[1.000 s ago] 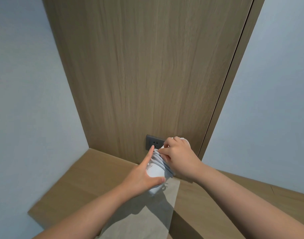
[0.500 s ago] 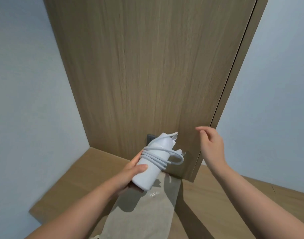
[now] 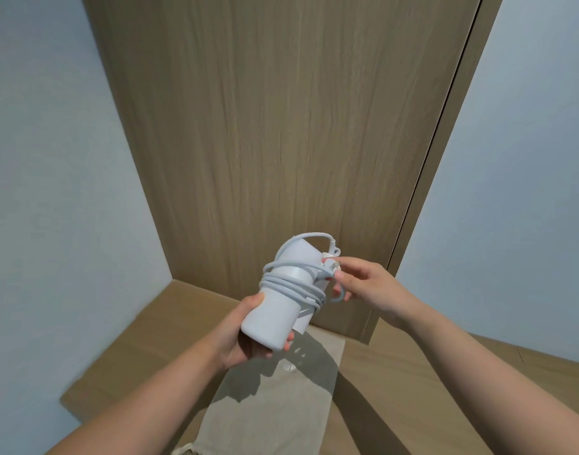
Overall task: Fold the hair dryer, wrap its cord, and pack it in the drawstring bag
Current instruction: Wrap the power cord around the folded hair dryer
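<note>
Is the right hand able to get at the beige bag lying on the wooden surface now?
Probably yes, once freed: the right hand pinches the cord end at the hair dryer, held above the bag by the left hand. Nothing visible lies on the bag.

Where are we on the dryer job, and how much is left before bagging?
Done: the cord is coiled in several turns round the hair dryer, which looks folded compact. In hand: the left hand grips the dryer's body while the right hand pinches the loose plug end, not yet tucked. Left: the drawstring bag lies flat on the wooden surface below; the dryer is not in it.
</note>
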A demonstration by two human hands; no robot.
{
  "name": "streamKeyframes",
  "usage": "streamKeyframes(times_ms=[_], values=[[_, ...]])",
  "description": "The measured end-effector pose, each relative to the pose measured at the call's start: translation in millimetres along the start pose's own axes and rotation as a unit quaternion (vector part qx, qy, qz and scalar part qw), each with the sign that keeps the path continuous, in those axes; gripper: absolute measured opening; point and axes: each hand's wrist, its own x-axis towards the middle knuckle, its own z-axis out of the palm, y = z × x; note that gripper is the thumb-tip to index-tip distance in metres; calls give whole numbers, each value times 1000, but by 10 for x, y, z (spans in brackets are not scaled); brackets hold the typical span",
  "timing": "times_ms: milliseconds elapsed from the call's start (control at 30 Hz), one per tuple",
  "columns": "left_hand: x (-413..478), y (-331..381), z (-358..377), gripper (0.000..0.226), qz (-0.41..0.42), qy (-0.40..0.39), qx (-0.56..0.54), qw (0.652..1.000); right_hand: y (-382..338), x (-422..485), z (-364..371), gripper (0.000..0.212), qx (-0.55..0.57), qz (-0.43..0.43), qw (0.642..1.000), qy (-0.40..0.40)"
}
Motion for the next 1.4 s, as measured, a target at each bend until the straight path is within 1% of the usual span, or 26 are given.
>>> streamKeyframes(times_ms=[67, 100, 200, 300, 367, 467, 567, 633, 767, 833, 933, 967, 1000, 1033, 1067, 1100, 1133, 1167, 1200, 1233, 1333, 1400], values=[[3, -7, 29, 60, -10, -7, -21, 1000, -24, -16, 5, 18, -19, -6, 1000, -23], [8, -13, 38, 62, -15, -10, -36, 999, -21, -13, 15, 16, -28, -5, 1000, -13], [18, -23, 82, 64, -24, -2, -74, 997, -1, -8, 80, 10, -37, -12, 998, 52], [46, -32, 118, 67, -19, 29, -81, 996, 25, -4, 136, 6, -90, -23, 987, 128], [57, -42, 131, 68, -23, 36, -89, 995, 20, -16, 122, 7, -127, -26, 976, 177], [71, -62, 128, 72, -26, 33, -108, 993, -27, -47, 91, 6, -142, -22, 971, 190], [76, -60, 138, 72, -28, 33, -109, 993, -89, -56, 86, 10, -168, 14, 967, 189], [80, -44, 169, 72, -23, 53, -89, 994, -146, -72, 109, 14, -223, 30, 958, 177], [105, -12, 261, 66, -2, 116, 24, 993, -313, -156, 159, 16, -342, -14, 923, 174], [116, 9, 317, 66, 22, 121, 78, 989, -380, -214, 194, 15, -369, -32, 911, 182], [123, 60, 374, 64, 77, 116, 158, 978, -381, -281, 285, 12, -381, -52, 902, 197], [118, 75, 390, 67, 86, 128, 191, 969, -347, -297, 317, 10, -372, -44, 905, 202], [102, 86, 413, 71, 91, 148, 228, 958, -297, -307, 334, 9, -341, -22, 917, 207], [90, 81, 423, 76, 96, 171, 272, 942, -241, -309, 326, 8, -274, 19, 938, 213], [70, 64, 436, 81, 103, 189, 319, 923, -193, -314, 303, 9, -165, 75, 961, 209], [47, 39, 451, 86, 110, 200, 368, 901, -156, -320, 281, 11, -35, 133, 971, 193], [29, 8, 460, 90, 118, 207, 418, 876, -127, -325, 258, 16, 92, 184, 964, 169], [15, -22, 466, 93, 124, 210, 469, 849, -106, -330, 230, 23, 196, 221, 944, 148], [2, -47, 473, 94, 127, 215, 518, 818, -89, -330, 199, 29, 260, 250, 923, 133], [-6, -64, 479, 95, 131, 219, 561, 788, -68, -320, 171, 33, 279, 275, 912, 122], [-7, -84, 485, 96, 152, 216, 656, 707, 0, -271, 152, 45, 208, 334, 914, 95], [-7, -87, 508, 97, 170, 206, 693, 670, 25, -242, 194, 49, 184, 356, 911, 103]])
